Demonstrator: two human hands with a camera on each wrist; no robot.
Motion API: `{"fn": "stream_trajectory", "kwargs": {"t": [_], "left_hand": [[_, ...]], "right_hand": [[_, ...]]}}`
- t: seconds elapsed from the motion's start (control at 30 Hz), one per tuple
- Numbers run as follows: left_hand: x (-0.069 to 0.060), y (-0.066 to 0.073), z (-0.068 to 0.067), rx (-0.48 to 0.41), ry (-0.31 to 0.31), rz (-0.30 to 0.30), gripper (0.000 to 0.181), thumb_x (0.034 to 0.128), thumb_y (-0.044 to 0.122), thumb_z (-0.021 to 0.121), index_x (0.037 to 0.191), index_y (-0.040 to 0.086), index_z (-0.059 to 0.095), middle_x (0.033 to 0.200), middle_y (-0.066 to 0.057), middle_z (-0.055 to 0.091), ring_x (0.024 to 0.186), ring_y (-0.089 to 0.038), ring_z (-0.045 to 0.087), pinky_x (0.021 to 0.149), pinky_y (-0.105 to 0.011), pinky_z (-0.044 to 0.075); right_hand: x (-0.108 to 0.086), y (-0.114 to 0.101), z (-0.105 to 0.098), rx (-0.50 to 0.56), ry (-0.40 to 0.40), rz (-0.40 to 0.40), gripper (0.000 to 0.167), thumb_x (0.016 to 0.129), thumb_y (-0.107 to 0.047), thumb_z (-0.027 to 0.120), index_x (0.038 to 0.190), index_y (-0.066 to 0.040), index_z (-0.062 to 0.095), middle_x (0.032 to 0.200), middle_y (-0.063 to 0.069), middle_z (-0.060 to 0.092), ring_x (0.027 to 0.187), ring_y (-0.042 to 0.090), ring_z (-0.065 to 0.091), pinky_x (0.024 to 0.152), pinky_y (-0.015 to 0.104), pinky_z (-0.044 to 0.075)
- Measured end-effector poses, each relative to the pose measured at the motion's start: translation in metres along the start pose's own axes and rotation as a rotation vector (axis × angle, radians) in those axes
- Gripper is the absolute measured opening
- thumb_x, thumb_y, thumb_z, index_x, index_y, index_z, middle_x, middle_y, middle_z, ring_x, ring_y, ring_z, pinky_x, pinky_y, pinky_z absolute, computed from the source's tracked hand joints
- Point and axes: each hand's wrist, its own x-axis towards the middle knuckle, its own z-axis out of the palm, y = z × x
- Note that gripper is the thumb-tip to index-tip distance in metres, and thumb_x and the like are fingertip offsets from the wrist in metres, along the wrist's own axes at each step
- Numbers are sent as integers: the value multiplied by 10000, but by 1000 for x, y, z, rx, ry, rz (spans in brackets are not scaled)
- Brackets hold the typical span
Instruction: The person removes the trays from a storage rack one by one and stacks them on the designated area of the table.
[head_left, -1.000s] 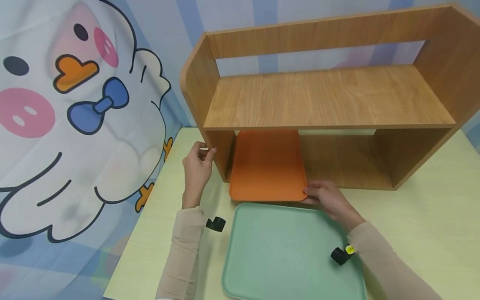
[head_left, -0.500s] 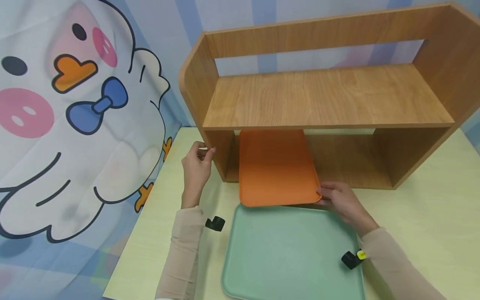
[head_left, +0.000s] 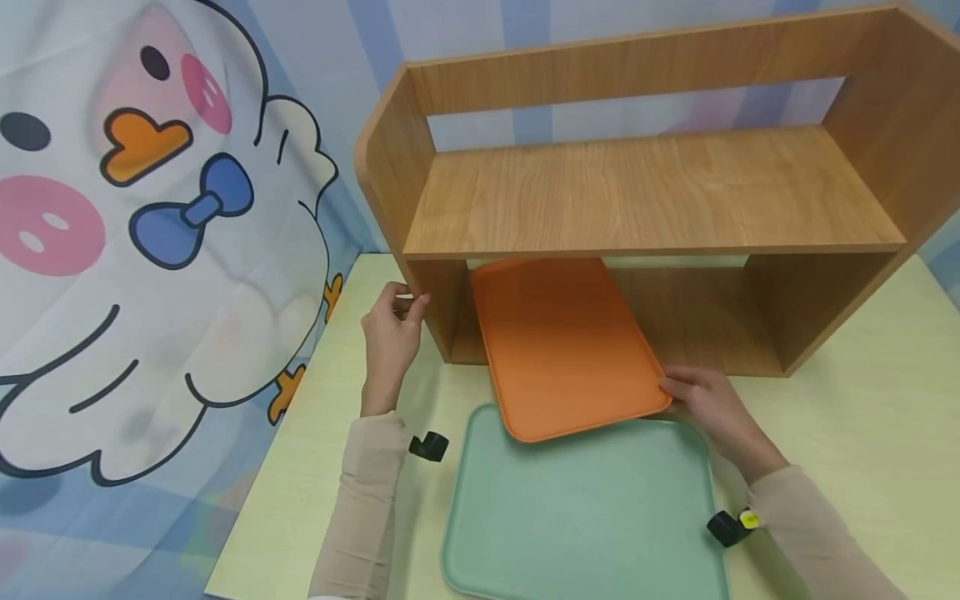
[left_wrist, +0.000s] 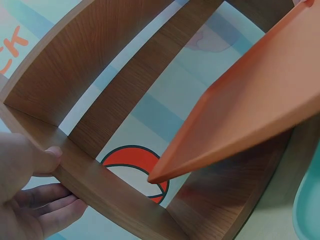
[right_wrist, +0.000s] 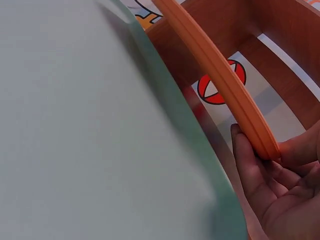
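Observation:
An orange tray (head_left: 570, 358) sticks out at a slant from the lower compartment of a wooden desk shelf (head_left: 645, 196). My right hand (head_left: 716, 412) pinches its near right corner; in the right wrist view the thumb lies above the tray's edge (right_wrist: 225, 80) and the fingers beneath. My left hand (head_left: 392, 346) holds the front edge of the shelf's left side panel, thumb on one face and fingers on the other, as the left wrist view shows (left_wrist: 40, 185). The orange tray's near edge hangs over the far part of a green tray (head_left: 577, 525). Its back end is hidden under the upper board.
The green tray lies on the pale yellow table (head_left: 862, 442) in front of the shelf. Behind stands a blue striped cloth backdrop (head_left: 465, 33) with a large cartoon bird (head_left: 187, 292). Small black wrist cameras (head_left: 429, 447) sit on both sleeves.
My right hand has drawn the orange tray toward me and to the right, and the tray has turned to a slant. My left hand stays at the shelf's side panel.

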Motion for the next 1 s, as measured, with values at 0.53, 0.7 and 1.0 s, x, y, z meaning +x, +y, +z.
{"fn": "stream_trajectory", "kwargs": {"t": [0.53,0.7,1.0], "left_hand": [[-1,-2,-1,-14,13,40,241,915,246,653,1039,43,610,910,-139,717,784,-254,670,631,-366,528],[-1,-2,-1,-14,17,59,238,911,244,659,1031,42,616,885,-141,718,761,-253,669,605,-344,509],[-2,-2,-2,-12,23,77,234,911,236,659,1029,38,623,873,-146,717,748,-256,666,588,-317,488]], "right_hand": [[-5,11,-18,-14,42,-76,479,1026,-259,424,1374,71,443,1372,279,483,897,-130,548,784,141,483],[-5,15,-22,-25,25,-91,476,1031,-267,413,1374,60,450,1371,274,487,904,-132,552,788,139,483],[-9,19,-27,-50,-9,-101,483,1030,-287,414,1371,52,460,1365,255,506,927,-118,563,804,147,478]]}}
